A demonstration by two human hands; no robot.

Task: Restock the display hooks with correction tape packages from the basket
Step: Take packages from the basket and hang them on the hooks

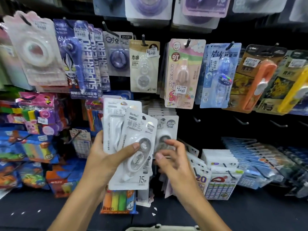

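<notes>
Correction tape packages gripped in left hand; right hand beside, loosely curled, holding nothing.

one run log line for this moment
left hand: holds white correction tape packages | right hand: curled beside them, empty | bare hooks: right

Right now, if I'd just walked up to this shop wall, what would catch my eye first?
Probably the white correction tape packages fanned out at centre, gripped by the left hand, with the right hand reaching for a matching pack hanging behind them. Above hangs a pink My Melody package, and to its right an orange correction tape. Bare hooks show against the dark panel on the right.
</notes>
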